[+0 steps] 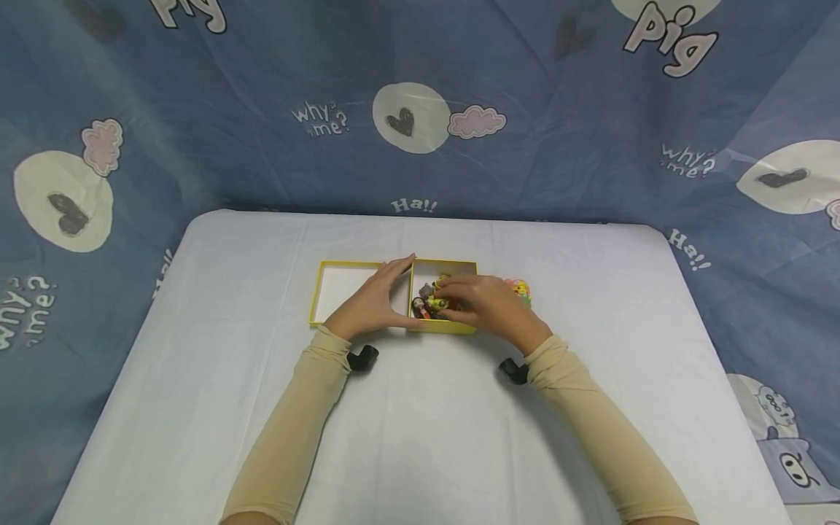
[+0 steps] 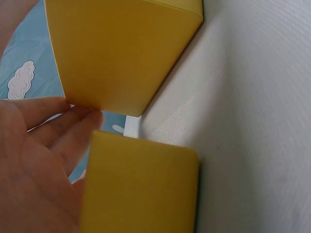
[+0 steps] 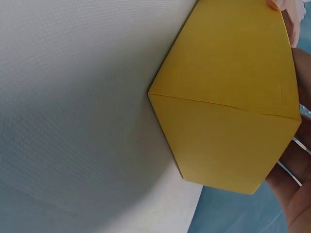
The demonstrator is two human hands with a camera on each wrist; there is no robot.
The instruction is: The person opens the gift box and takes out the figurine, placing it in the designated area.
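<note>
An open yellow box with a pale inside stands on the white table, with several small toy figures inside. My left hand spans the box's left side, thumb at its front corner and fingers at the back. In the left wrist view, those fingers meet the yellow wall. My right hand reaches over the right wall into the box, fingertips among the figures. A yellow-green figure shows between its thumb and fingers; I cannot tell whether they pinch it. The box wall hides these fingertips in the right wrist view.
A yellow-rimmed lid lies inside up to the left of the box, partly under my left hand. Brightly coloured toys sit to the right of the box, partly behind my right hand. A blue printed cloth hangs behind the table.
</note>
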